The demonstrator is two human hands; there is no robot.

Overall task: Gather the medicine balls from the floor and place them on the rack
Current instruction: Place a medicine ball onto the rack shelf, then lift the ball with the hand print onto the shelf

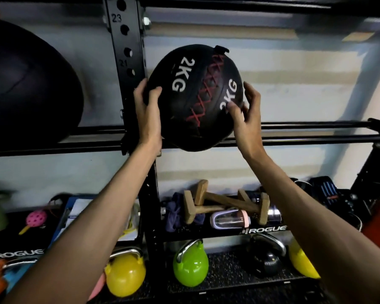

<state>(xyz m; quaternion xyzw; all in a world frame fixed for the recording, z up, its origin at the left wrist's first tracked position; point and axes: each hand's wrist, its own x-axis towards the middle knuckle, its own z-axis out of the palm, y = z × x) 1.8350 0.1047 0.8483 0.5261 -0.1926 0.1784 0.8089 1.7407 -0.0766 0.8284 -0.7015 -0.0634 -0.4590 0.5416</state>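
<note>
Clasping black round leather medicine ball (195, 95) marked 2KG with left hand (146, 106), thumb in front. Right hand (247, 116) spread loose, thumb tip touching. Sitting on black steel rack (127, 51) rails, beside upright.

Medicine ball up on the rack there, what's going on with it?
A person is setting a black 2 kg medicine ball on the rack's rails, beside the upright post. The left hand grips its left side; the right hand touches the right side with looser fingers. A bigger black ball sits further left.
</note>
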